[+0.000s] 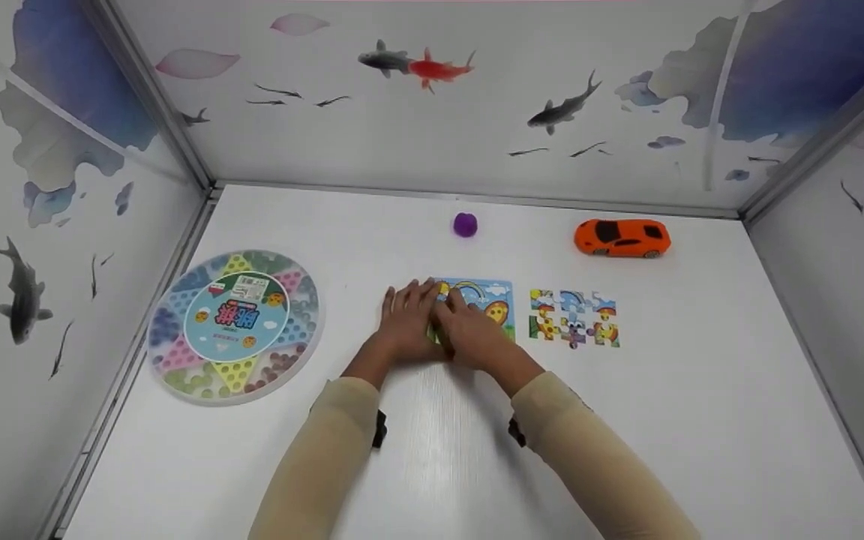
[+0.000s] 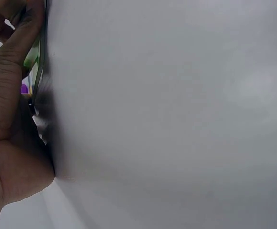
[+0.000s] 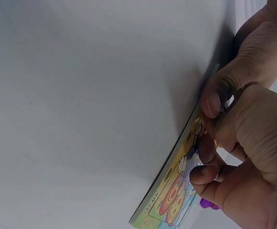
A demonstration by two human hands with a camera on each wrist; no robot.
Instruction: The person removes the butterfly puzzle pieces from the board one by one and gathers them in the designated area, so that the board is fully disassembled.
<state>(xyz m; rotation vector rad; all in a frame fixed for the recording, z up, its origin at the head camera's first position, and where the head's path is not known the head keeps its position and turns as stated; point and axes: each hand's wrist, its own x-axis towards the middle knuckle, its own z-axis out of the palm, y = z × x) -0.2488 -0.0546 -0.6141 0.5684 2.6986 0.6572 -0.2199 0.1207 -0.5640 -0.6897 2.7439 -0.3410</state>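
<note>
A jigsaw puzzle board (image 1: 503, 289) with a rainbow picture lies on the white table, partly covered by both hands. My left hand (image 1: 408, 322) rests over its left edge with fingers extended. In the right wrist view, the left thumb (image 3: 214, 102) touches the board's near edge. My right hand (image 1: 473, 330) bends its fingers (image 3: 204, 175) down over the board's surface (image 3: 174, 191). Whether those fingertips pinch a piece is hidden. To the right, several puzzle pieces (image 1: 573, 319) lie in two rows with small gaps.
A round Chinese checkers set (image 1: 237, 326) lies at the left. Behind the board sits a small purple ball-like object (image 1: 465, 225). An orange toy car (image 1: 622, 238) stands at the back right. Patterned white walls (image 1: 447, 135) enclose the table's back and sides.
</note>
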